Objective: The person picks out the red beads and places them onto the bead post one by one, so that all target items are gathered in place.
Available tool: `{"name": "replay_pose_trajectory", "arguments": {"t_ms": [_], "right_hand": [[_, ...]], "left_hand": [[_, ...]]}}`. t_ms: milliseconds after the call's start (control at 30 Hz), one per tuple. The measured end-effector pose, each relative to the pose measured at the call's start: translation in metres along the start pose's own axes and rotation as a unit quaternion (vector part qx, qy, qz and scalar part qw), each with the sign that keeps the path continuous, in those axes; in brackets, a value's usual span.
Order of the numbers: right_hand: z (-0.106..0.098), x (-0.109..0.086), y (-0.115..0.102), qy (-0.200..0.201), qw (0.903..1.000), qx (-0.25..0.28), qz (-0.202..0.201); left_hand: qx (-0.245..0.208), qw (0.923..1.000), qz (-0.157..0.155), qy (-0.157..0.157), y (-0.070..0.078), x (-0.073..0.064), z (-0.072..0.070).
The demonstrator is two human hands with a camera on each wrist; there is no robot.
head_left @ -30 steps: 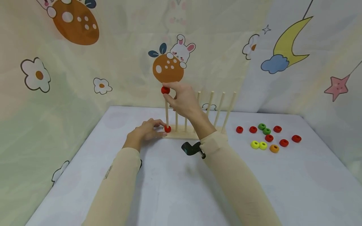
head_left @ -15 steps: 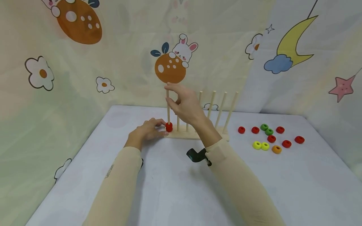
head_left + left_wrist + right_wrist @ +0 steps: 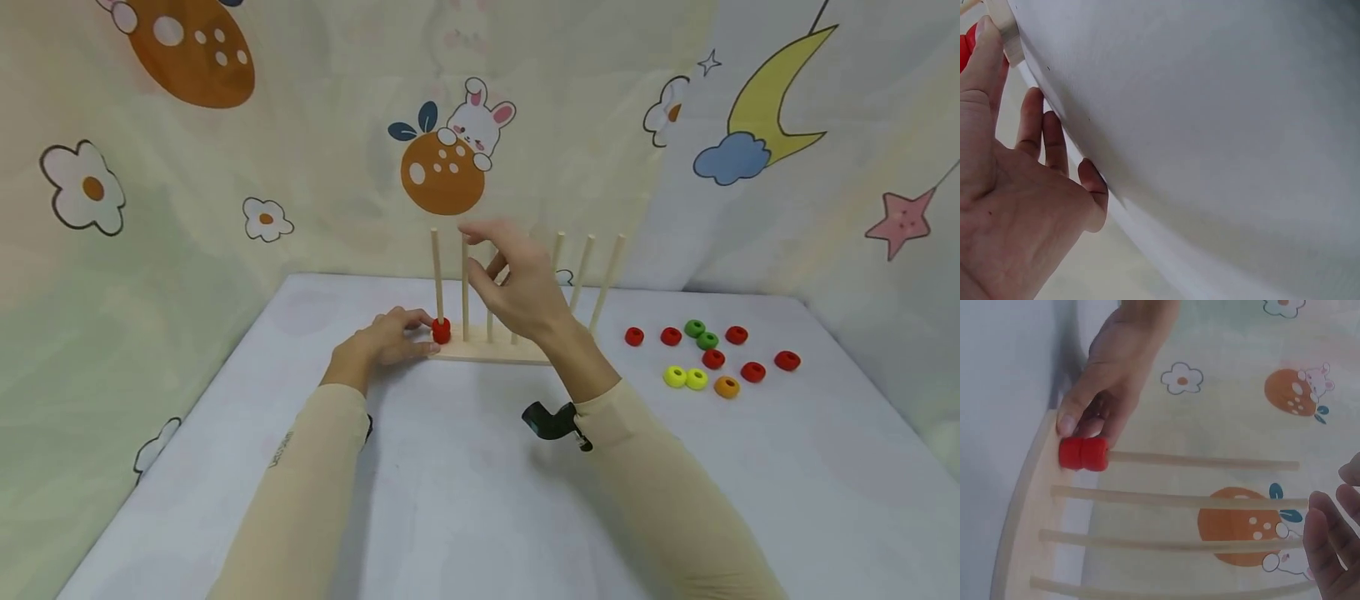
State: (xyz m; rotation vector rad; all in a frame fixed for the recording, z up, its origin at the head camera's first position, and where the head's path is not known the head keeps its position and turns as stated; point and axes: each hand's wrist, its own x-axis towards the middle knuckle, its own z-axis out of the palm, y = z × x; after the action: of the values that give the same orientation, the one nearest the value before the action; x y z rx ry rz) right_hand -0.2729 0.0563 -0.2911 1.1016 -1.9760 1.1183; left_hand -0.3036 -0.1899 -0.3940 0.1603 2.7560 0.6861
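A wooden peg rack (image 3: 491, 351) with several upright pegs stands near the back of the table. Two red beads (image 3: 1084, 454) sit stacked at the foot of its leftmost peg (image 3: 437, 271). My left hand (image 3: 384, 338) holds the rack's left end, thumb in front and index finger behind, right beside those beads. In the left wrist view the thumb (image 3: 984, 59) lies against the base, and the other fingers are spread. Up by the tops of the neighbouring pegs is my right hand (image 3: 521, 279), thumb and index apart with nothing between them.
To the right of the rack lie several loose red beads (image 3: 713, 359), two green beads (image 3: 707, 341), two yellow beads (image 3: 697, 379) and an orange bead (image 3: 727, 387). A printed cloth (image 3: 330, 150) hangs behind the white table (image 3: 450, 467).
My right hand has let go of a red bead at the leftmost peg's top, and the bead has dropped onto the one below. That hand has moved right; the left stays put.
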Motion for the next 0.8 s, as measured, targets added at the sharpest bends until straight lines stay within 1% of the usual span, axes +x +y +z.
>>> {"name": "replay_pose_trajectory", "arguments": {"t_ms": [100, 167, 300, 400, 533, 633, 800], "right_hand": [[-0.007, -0.008, 0.005, 0.003, 1.0000, 0.002, -0.003], [-0.012, -0.013, 0.007, 0.000, 1.0000, -0.001, -0.005], [-0.021, -0.026, 0.010, -0.007, 0.9999, -0.004, -0.007], [-0.028, -0.036, 0.012, -0.007, 1.0000, -0.003, -0.004], [-0.039, -0.051, 0.016, -0.006, 0.9999, -0.009, 0.000], [-0.048, -0.064, 0.022, -0.004, 0.9998, -0.018, 0.002], [-0.065, -0.085, 0.034, -0.008, 0.9991, -0.039, 0.012]], "left_hand": [[-0.001, 1.0000, 0.000, -0.001, 0.001, -0.001, -0.002], [-0.002, 1.0000, 0.006, -0.001, 0.002, -0.001, -0.003], [-0.008, 0.9998, 0.016, -0.003, 0.002, -0.001, -0.001], [-0.008, 0.9998, 0.016, -0.001, 0.002, 0.000, 0.000], [-0.004, 0.9998, 0.019, -0.002, -0.001, 0.001, 0.001], [-0.002, 0.9996, 0.027, -0.003, -0.003, 0.001, 0.002], [-0.004, 0.9993, 0.036, -0.004, 0.000, 0.000, 0.001]]}}
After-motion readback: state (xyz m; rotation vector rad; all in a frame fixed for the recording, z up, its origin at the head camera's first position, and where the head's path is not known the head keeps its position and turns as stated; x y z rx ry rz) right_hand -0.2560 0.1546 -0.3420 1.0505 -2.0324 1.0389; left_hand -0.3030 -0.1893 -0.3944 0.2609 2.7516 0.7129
